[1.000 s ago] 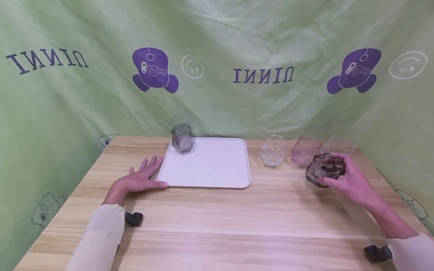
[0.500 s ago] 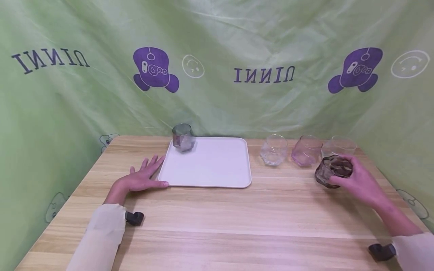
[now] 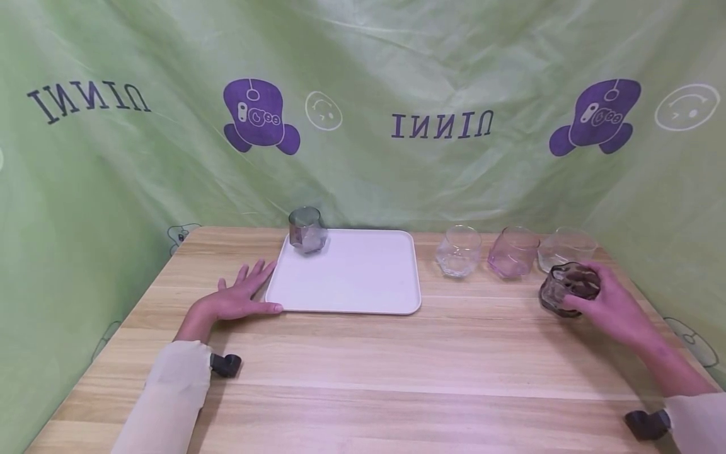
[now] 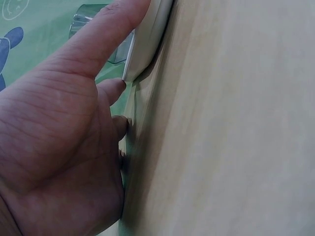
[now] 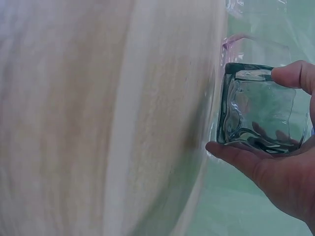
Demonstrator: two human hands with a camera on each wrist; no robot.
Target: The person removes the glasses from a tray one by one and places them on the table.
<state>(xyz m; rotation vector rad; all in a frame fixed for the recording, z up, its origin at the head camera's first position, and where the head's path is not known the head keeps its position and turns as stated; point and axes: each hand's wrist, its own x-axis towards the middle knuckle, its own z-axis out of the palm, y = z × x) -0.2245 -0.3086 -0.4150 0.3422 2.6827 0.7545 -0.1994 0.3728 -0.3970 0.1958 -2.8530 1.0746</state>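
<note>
In the head view my right hand [image 3: 615, 309] grips a dark smoky drinking glass [image 3: 558, 296] near the table's right side. The right wrist view shows the thumb and fingers on opposite sides of this glass [image 5: 261, 110]; I cannot tell whether its base touches the table. My left hand [image 3: 235, 302] lies with fingers spread against the left edge of a white rectangular tray [image 3: 346, 277], its thumb along the near left corner. On the tray's far left corner stands a grey tinted glass [image 3: 307, 230]. The left wrist view shows the thumb [image 4: 103, 39] extended against the tray's rim.
Along the back right of the wooden table [image 3: 363, 372] stand a clear glass [image 3: 458, 252], a pink-tinted glass [image 3: 513, 253] and another clear glass [image 3: 558, 246], just behind the held one. A green printed curtain [image 3: 363, 176] hangs behind and on both sides.
My right hand has moved rightward with the dark glass, from in front of the pink glass to in front of the rightmost clear one. My left hand stays at the tray.
</note>
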